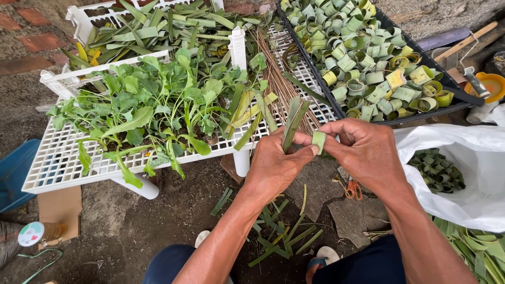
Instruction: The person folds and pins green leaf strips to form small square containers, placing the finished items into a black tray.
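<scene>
Nearest: leaf offcuts (284, 236) scattered on the ground between the person's feet, which are partly cut off by the frame edge. A small pair of orange-handled scissors (353, 189) lies on the ground below the right wrist, half hidden.

Hands, mid-scene: left hand (276, 163) pinches a bundle of long leaf strips (292, 123), standing upright and slightly tilted. Right hand (365, 152) meets it; fingers (336, 129) of both hands close narrowly on a short pale green leaf band (319, 141), bent over between the thumbs. Judged step: rolling or folding one strip into a ring. The next move would call for a firm pinch to keep the curl from springing open; how the ring is fastened cannot be made out.

Right: white plastic bag (468, 173), open, holding dark green leaf rings (436, 171); its far side is cut off. More loose leaves (473, 252) lie near right.

Left: white slatted rack (58, 168), serving as a bench, carrying leafy seedlings (152, 110) and thin brown sticks (279, 79). A bottle (39, 232) lies near left.

Far: black tray (457, 97) filled with finished leaf rings (363, 52); a second white rack (79, 18) of long leaves (173, 26). An orange dish (492, 84) at far right is partly cut off.
</scene>
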